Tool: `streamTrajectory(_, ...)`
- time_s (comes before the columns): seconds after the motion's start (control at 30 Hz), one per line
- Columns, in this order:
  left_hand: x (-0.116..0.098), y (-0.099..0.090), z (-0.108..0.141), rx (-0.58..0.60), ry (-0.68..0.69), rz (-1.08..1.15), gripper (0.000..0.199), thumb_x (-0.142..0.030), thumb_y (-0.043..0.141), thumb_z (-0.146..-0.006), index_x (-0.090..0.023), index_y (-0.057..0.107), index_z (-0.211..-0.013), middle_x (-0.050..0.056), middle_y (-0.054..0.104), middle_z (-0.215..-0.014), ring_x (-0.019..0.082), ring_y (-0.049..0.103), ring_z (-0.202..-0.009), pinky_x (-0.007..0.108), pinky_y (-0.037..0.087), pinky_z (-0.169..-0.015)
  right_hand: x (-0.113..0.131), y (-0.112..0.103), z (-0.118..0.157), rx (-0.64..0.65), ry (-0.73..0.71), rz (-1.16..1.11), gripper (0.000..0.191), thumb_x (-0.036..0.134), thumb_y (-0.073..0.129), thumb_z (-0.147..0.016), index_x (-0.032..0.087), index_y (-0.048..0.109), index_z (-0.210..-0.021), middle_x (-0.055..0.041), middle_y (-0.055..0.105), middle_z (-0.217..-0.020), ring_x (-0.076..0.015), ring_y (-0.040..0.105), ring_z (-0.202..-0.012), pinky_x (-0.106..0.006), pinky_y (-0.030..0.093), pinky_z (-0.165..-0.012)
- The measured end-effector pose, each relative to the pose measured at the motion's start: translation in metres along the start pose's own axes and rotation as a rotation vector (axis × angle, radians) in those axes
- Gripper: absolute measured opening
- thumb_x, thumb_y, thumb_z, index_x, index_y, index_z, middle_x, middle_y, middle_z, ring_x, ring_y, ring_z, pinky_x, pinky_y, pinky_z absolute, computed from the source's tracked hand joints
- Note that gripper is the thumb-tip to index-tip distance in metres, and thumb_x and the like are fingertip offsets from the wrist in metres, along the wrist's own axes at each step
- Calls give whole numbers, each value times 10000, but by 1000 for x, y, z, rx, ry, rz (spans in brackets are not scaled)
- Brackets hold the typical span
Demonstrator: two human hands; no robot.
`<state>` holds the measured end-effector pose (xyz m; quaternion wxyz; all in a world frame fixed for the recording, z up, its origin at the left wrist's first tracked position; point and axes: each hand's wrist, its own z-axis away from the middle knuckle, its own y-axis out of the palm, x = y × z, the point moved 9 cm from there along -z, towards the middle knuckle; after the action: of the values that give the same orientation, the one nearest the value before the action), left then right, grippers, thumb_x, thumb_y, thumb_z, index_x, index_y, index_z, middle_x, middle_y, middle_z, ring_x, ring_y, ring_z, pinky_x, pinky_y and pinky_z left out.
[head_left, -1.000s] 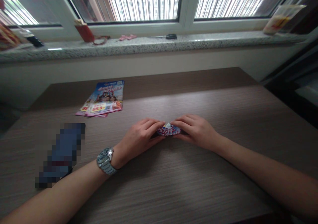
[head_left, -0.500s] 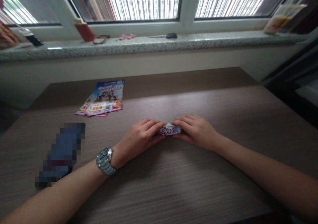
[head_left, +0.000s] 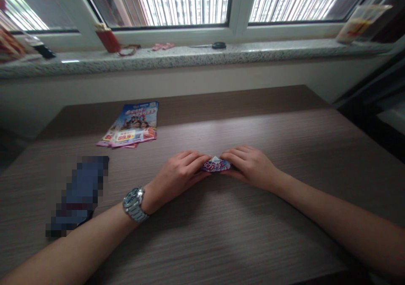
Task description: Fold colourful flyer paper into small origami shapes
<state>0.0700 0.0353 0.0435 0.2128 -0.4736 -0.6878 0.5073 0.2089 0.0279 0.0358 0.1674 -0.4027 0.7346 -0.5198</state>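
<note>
A small folded paper [head_left: 216, 165], printed in blue, red and white with a pale pointed tip on top, is held between my two hands just above or on the table. My left hand [head_left: 183, 169], with a metal watch [head_left: 135, 203] on its wrist, pinches the paper's left end between thumb and fingers. At the right end, my right hand [head_left: 249, 165] grips it the same way. The fingers cover both ends, so only the middle of the paper shows.
Printed flyers [head_left: 136, 125] lie stacked at the table's back left. A blurred-out dark blue object [head_left: 79, 196] rests beside my left forearm. On the stone windowsill [head_left: 177, 61] are scissors [head_left: 218, 45], a red container [head_left: 107, 38] and a plastic cup [head_left: 359, 23].
</note>
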Motion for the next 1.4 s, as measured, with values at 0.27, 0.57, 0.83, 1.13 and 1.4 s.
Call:
streamTrajectory(0.27, 2, 0, 1, -27, -22, 8, 350, -332, 630, -984, -164, 577, -1286, 96, 709, -1117, 228, 672, -1006, 362, 560, -880, -1, 0, 0, 5, 13, -5, 334, 449, 583, -997, 173, 621, -1181, -105, 736, -1071, -268, 683, -972, -397, 529, -837)
streamTrajectory(0.57, 3, 3, 1, 3, -28, 21, 286, -335, 618, -992, -179, 586, -1230, 87, 688, -1137, 225, 660, -1020, 358, 552, -891, -2, 0, 0, -2, 13, -25, 329, 429, 591, -995, 155, 619, -1176, -109, 731, -1071, -267, 683, -962, -395, 539, -838)
streamTrajectory(0.83, 5, 3, 2, 4, -31, 40, 264, -327, 608, -997, -188, 598, -1220, 94, 690, -1154, 221, 659, -1033, 362, 560, -894, -8, 2, 2, -18, 75, -132, 394, 456, 646, -958, 204, 588, -1255, -108, 715, -1142, -273, 679, -1015, -397, 543, -868)
streamTrajectory(1.13, 9, -3, 3, -58, -44, 70, 283, -284, 640, -976, -198, 585, -1240, 95, 673, -1207, 227, 636, -1092, 392, 550, -948, -25, -1, 8, -54, 297, -412, 317, 361, 654, -956, 223, 593, -1235, -68, 724, -1111, -205, 705, -915, -311, 549, -809)
streamTrajectory(1.4, 10, -7, 3, -87, -47, 65, 341, -279, 654, -967, -226, 554, -1289, 88, 650, -1264, 232, 623, -1150, 409, 542, -992, -27, -1, 9, -79, 306, -473, 194, 285, 638, -965, 220, 636, -1149, -42, 738, -1023, -166, 689, -820, -272, 557, -736)
